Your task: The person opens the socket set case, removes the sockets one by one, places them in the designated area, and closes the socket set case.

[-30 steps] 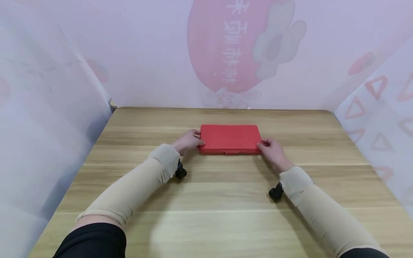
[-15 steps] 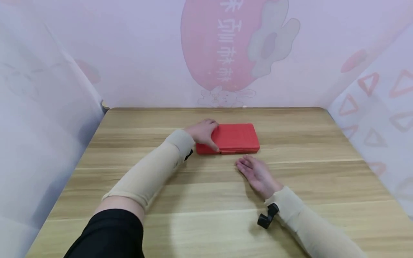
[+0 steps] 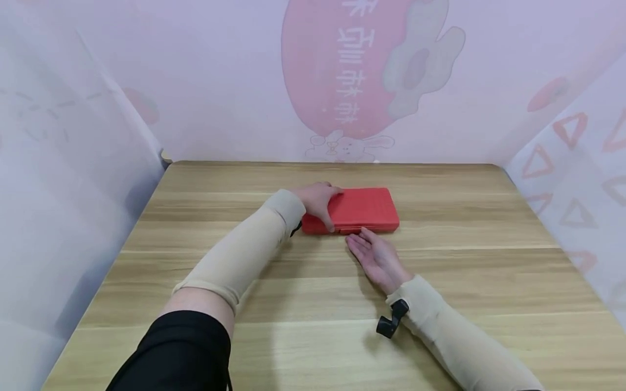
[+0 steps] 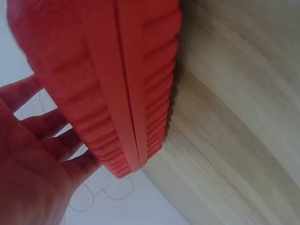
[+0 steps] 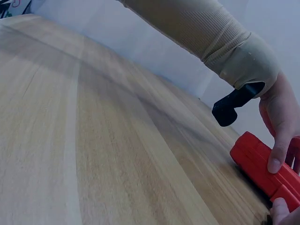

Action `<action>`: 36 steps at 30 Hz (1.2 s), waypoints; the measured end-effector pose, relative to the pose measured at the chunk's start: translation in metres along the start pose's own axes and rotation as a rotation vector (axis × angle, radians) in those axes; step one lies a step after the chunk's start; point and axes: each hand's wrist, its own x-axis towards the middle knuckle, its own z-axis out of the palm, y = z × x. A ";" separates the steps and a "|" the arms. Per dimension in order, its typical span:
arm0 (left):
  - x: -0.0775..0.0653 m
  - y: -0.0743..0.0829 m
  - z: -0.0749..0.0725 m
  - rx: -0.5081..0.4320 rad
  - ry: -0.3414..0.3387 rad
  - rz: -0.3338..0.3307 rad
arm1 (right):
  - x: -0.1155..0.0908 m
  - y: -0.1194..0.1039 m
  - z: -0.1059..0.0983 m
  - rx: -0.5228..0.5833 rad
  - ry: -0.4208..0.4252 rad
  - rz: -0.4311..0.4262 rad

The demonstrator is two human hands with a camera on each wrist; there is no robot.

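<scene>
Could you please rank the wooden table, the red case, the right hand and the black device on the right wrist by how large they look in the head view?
1. Wooden table
2. Red case, partly covered
3. Right hand
4. Black device on the right wrist

Booth-like space, wood-grain table (image 3: pixel 318 326), cartoon-printed sheets (image 3: pixel 210 70) on three sides
</scene>
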 end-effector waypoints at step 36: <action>-0.035 0.001 -0.002 0.003 -0.011 0.090 | 0.006 0.011 0.001 -0.081 0.116 -0.065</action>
